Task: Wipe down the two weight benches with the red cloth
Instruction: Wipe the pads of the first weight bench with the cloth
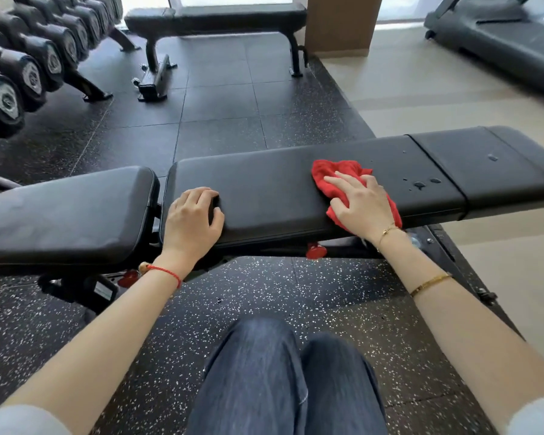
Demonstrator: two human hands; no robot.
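Head view looks steeply down, close over the near bench (264, 183), facing forward.

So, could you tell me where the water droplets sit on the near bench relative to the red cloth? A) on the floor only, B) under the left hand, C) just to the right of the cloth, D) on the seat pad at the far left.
C: the water droplets lie on the near bench just right of the red cloth, which the right hand presses flat.
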